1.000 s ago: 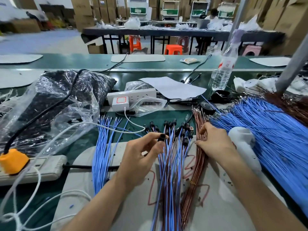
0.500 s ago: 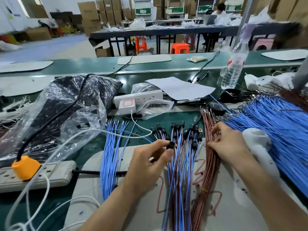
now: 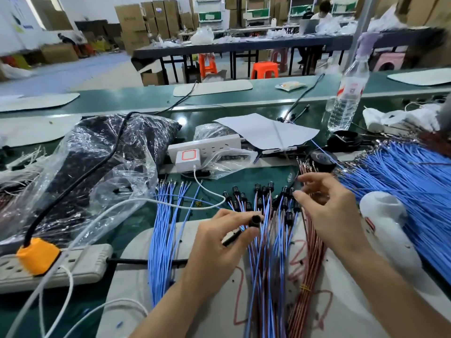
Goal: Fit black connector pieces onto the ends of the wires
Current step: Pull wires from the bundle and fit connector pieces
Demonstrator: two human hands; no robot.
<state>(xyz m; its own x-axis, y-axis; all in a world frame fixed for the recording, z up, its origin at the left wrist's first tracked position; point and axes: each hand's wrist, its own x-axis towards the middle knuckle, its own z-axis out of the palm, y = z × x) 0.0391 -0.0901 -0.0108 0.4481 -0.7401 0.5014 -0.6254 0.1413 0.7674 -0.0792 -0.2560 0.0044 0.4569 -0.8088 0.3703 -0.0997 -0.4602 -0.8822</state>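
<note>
Our left hand (image 3: 217,242) is pinching one black connector (image 3: 255,219) between thumb and forefinger, with the other fingers curling underneath. A thin black strand is showing below the thumb; we cannot tell what it is. The connector is sitting just over the mixed wires (image 3: 264,252), near the middle of the bench's front edge.

Our right hand (image 3: 327,211) is hanging above the far tips of the brown wires (image 3: 311,262). Its fingers are loosely curled, thumb and forefinger close together. The picture is blurred there, so we cannot tell whether they are holding a wire.

The mixed wires, blue and brown, are lying fanned on a white mat (image 3: 151,289). Their far ends are carrying fitted connectors (image 3: 263,189), clustered past the mat's far edge on the green bench (image 3: 258,175).

Just left of them, a bundle of bare blue wires (image 3: 163,228) is lying with its metal tips pointing away from us. The brown wires are lying just right of the mixed ones, bound by a yellow tie (image 3: 303,287).

Toward the right edge, a white handheld tool (image 3: 383,215) is resting beside a large heap of blue wires (image 3: 410,186).

Toward the left edge, a grey power strip (image 3: 80,264) is carrying an orange plug (image 3: 36,254). Behind it a clear plastic bag (image 3: 102,152) is holding dark contents.

A white cable (image 3: 127,207) is running out from a white charger (image 3: 188,158) mid-bench. Beyond that a sheet of paper (image 3: 266,130) is lying flat, and a water bottle (image 3: 346,93) is standing upright toward the far right corner.
</note>
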